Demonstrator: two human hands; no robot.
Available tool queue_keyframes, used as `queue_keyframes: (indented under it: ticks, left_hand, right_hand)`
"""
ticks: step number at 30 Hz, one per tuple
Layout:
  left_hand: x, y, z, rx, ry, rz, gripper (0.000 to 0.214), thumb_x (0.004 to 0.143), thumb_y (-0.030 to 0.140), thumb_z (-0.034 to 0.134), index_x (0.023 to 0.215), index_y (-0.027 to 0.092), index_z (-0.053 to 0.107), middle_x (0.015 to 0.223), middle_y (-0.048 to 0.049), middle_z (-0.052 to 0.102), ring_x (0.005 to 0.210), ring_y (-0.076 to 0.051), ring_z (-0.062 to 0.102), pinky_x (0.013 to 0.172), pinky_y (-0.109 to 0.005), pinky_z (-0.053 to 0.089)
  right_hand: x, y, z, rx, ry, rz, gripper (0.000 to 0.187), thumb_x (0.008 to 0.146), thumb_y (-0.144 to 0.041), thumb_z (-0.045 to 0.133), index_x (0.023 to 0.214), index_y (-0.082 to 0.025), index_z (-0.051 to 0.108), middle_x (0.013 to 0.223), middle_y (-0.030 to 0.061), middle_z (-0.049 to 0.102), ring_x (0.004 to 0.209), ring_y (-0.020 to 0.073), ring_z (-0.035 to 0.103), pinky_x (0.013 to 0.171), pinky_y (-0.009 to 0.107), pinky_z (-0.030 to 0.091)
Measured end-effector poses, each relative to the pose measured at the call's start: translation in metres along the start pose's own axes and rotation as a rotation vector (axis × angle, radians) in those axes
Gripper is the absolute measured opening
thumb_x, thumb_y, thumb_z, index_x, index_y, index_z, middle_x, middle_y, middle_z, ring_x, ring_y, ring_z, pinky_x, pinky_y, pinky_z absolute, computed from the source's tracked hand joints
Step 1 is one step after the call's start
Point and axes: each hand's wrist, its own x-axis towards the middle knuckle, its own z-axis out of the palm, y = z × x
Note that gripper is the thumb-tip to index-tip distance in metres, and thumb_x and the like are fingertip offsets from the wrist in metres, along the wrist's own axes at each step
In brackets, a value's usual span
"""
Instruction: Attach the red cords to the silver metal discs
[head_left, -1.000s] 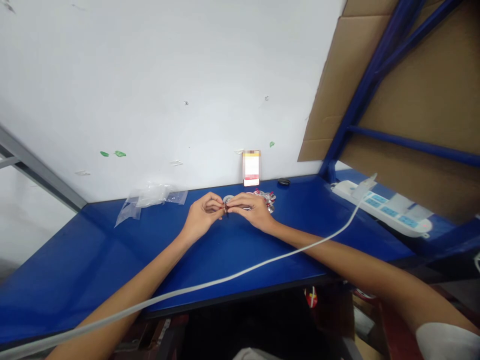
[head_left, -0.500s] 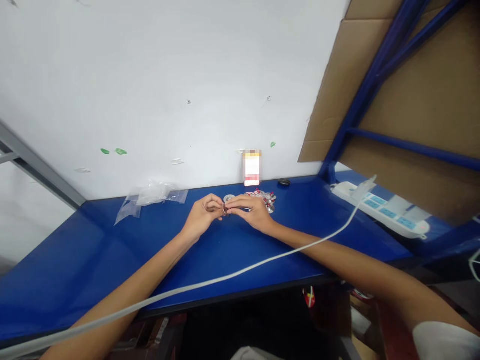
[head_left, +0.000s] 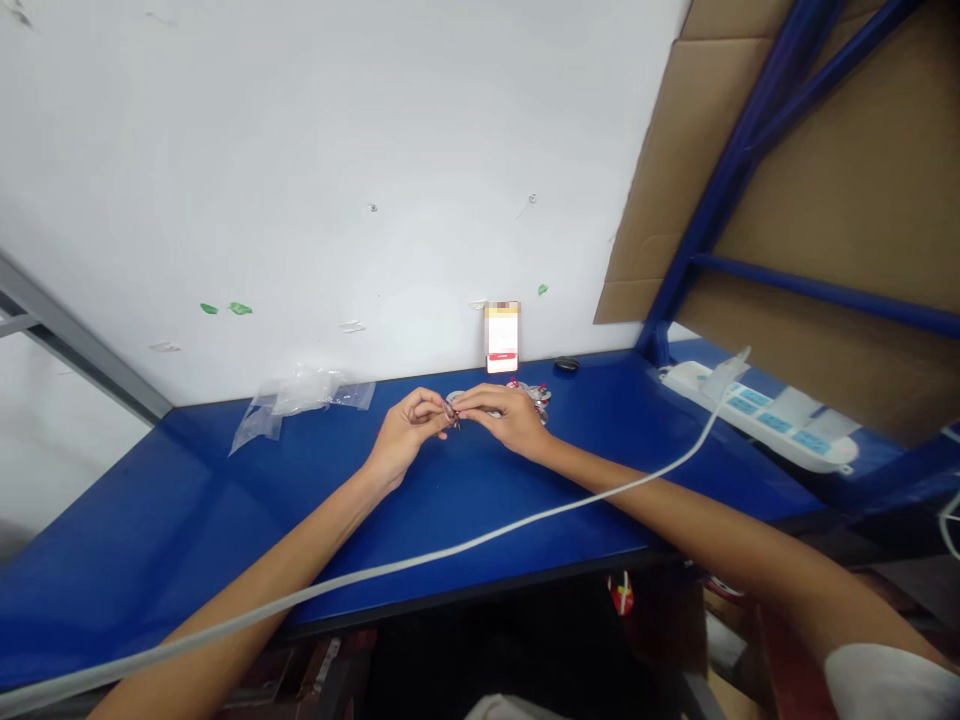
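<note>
Above the blue table [head_left: 450, 510], my left hand [head_left: 409, 430] pinches a small round metallic piece [head_left: 451, 410] between thumb and fingers. From the other side, my right hand [head_left: 510, 418] closes its fingertips on the same piece. It is mostly covered by the fingers, so its exact kind is unclear. Just behind and beside my right hand lies a pile of small silvery round pieces with red parts [head_left: 534, 395], partly hidden by that hand. A pale round piece [head_left: 456, 396] shows behind the fingertips.
A lit phone [head_left: 502, 338] leans on the white wall. A clear plastic bag [head_left: 311, 390] lies at back left, a black oval object [head_left: 567, 364] at back right. From the power strip [head_left: 757, 415], a white cable [head_left: 480, 543] crosses in front of both forearms.
The small piece has turned a little between my fingertips, and my right fingers have shifted slightly on it. The camera view has moved a little. Both hands stay in nearly the same place.
</note>
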Motion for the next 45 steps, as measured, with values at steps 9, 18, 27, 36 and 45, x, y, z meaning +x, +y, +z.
queue_keyframes:
  ticks: [9, 18, 27, 36, 45]
  left_hand:
    - [0.002, 0.0, -0.004, 0.18, -0.043, 0.054, 0.041, 0.08, 0.045, 0.092, 0.095, 0.02, 0.064, 0.084, -0.0016, 0.074, 0.079, -0.019, 0.07, 0.068, -0.028, 0.056]
    - [-0.003, 0.007, -0.001, 0.512, -0.065, 0.172, 0.025, 0.094, 0.043, 0.073, 0.107, 0.022, 0.071, 0.107, -0.0057, 0.076, 0.097, -0.022, 0.071, 0.081, -0.031, 0.057]
    - [0.002, -0.001, -0.004, 0.544, -0.059, -0.024, 0.033, 0.092, 0.039, 0.065, 0.067, 0.021, 0.052, 0.059, 0.0026, 0.059, 0.054, -0.014, 0.057, 0.055, -0.026, 0.043]
    - [0.001, 0.008, -0.006, 0.464, -0.106, -0.017, 0.03, 0.098, 0.046, 0.058, 0.082, 0.021, 0.062, 0.069, 0.0006, 0.064, 0.059, -0.016, 0.06, 0.057, -0.027, 0.045]
    - [0.01, 0.016, -0.039, 1.022, 0.043, 0.268, 0.019, 0.099, 0.036, 0.057, 0.09, 0.023, 0.066, 0.079, -0.0015, 0.071, 0.073, -0.021, 0.065, 0.069, -0.032, 0.046]
  right_hand:
    - [-0.001, 0.011, -0.009, -0.255, -0.143, -0.257, 0.014, 0.106, -0.022, 0.064, 0.115, -0.024, 0.074, 0.116, 0.0069, 0.08, 0.101, 0.0193, 0.076, 0.089, 0.033, 0.061]
    - [0.002, 0.004, -0.015, -0.58, -0.197, -0.253, 0.011, 0.098, -0.015, 0.062, 0.104, -0.023, 0.067, 0.105, 0.0039, 0.077, 0.084, 0.0168, 0.072, 0.072, 0.026, 0.05]
    - [0.001, -0.004, -0.012, -0.358, -0.172, -0.153, 0.011, 0.096, -0.014, 0.065, 0.1, -0.023, 0.067, 0.11, 0.0042, 0.075, 0.094, 0.0172, 0.071, 0.082, 0.026, 0.052]
    - [0.015, 0.007, -0.031, -0.125, -0.031, 0.061, 0.001, 0.091, -0.022, 0.068, 0.092, -0.021, 0.069, 0.098, 0.0045, 0.078, 0.088, 0.0195, 0.073, 0.085, 0.033, 0.057]
    - [0.021, 0.048, -0.103, -0.211, -0.079, 0.334, 0.007, 0.082, -0.025, 0.068, 0.085, -0.019, 0.072, 0.089, 0.0032, 0.079, 0.085, 0.0202, 0.073, 0.08, 0.03, 0.054]
